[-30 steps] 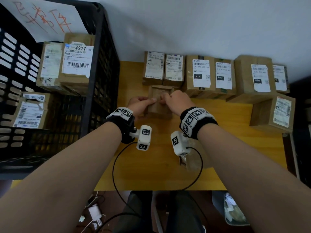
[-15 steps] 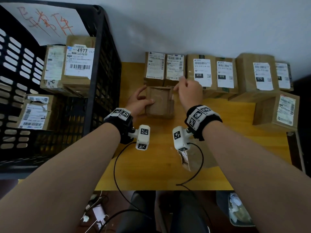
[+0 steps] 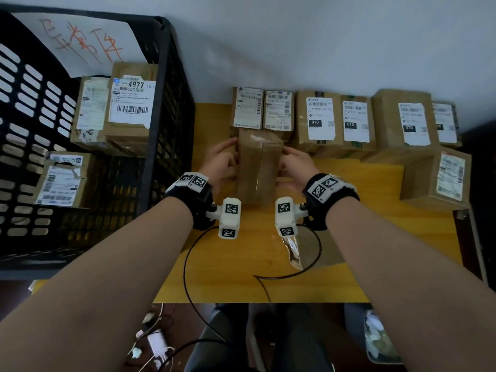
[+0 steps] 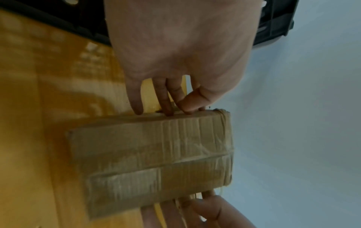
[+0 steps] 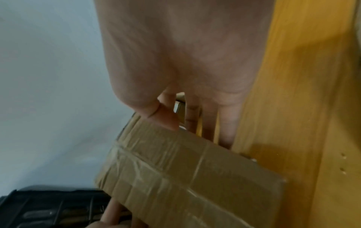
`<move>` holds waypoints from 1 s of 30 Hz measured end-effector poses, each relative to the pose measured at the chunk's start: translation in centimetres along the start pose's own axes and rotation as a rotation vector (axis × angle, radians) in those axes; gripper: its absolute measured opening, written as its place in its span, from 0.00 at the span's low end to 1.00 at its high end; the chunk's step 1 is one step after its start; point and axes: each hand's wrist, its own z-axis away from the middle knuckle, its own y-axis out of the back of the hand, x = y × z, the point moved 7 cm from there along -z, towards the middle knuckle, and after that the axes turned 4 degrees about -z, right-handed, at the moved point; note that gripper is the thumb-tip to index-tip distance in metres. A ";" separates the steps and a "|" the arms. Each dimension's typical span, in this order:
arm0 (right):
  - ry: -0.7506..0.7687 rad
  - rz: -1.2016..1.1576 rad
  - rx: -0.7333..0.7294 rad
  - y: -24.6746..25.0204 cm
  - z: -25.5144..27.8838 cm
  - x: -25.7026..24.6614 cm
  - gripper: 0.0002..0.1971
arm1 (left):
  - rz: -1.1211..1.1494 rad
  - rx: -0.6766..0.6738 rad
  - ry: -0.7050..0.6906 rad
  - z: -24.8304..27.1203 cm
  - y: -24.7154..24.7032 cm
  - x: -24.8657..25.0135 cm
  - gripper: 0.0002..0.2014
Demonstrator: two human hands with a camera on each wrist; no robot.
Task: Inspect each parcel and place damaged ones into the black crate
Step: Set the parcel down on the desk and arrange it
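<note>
You have the small taped box [image 3: 259, 167] lifted between both hands over the middle of the table [image 3: 349, 264], just near of the far row of labelled parcels [image 3: 319, 119]. Your left hand [image 3: 220, 163] and right hand [image 3: 296, 163] clamp its opposite sides, fingers curled onto the edges. It looks light and stiff, but the glossy tape may be slick, so grip bare cardboard at the corners. The black crate [image 3: 161, 103] stands to the left.
</note>
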 end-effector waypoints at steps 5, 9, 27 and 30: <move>0.076 -0.034 0.088 0.9 0.7 -0.4 0.22 | 0.070 -0.003 0.009 0.3 -0.2 0.0 0.13; 0.052 0.079 0.105 0.8 0.1 -0.2 0.16 | -0.046 0.003 0.040 -0.5 -0.3 -0.8 0.20; 0.280 1.108 0.061 -1.9 -3.0 -1.7 0.22 | -0.147 0.019 0.124 -2.3 -1.2 -1.7 0.20; 0.265 1.118 0.041 -2.4 -3.5 -2.0 0.23 | -0.140 0.017 0.132 -2.6 -1.4 -1.7 0.23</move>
